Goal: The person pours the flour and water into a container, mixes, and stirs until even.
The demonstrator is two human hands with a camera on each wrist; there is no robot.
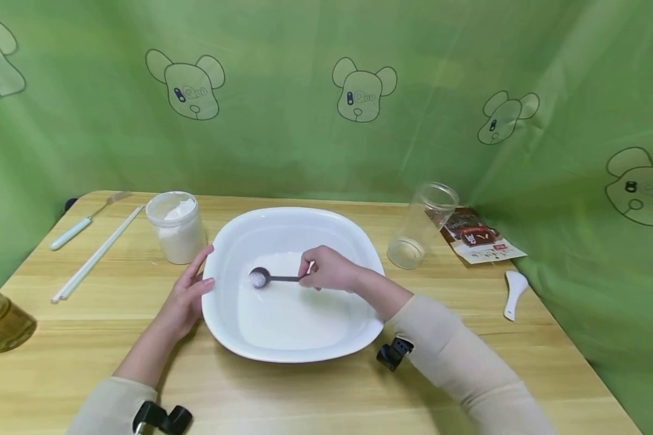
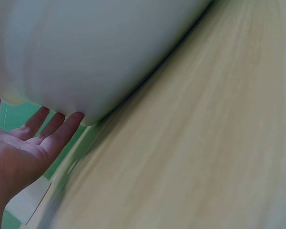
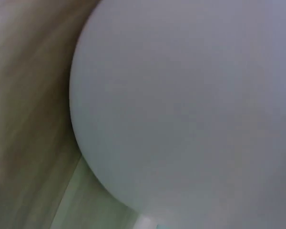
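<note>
A large white basin (image 1: 294, 356) stands at the middle of the table. Above its inside, my right hand (image 1: 329, 269) pinches the handle of a dark measuring spoon (image 1: 285, 278), whose bowl carries white powder (image 1: 258, 278). My left hand (image 1: 187, 296) rests against the basin's left side, with thumb and forefinger at the rim. Its other fingers (image 2: 62, 136) lie fairly straight against the outer wall in the left wrist view. Close behind that hand is a clear jar (image 1: 176, 232) of white powder. Only the basin's outer wall (image 3: 181, 109) and the table show in the right wrist view; the hand is hidden there.
A tilted-looking clear cup (image 1: 421, 226), a brown packet (image 1: 479, 235) and a short white spoon (image 1: 514, 293) are on the right. On the left lie white sticks (image 1: 98, 254) and a blue-handled utensil (image 1: 81, 226). A container of amber liquid (image 1: 5, 323) stands at the left edge.
</note>
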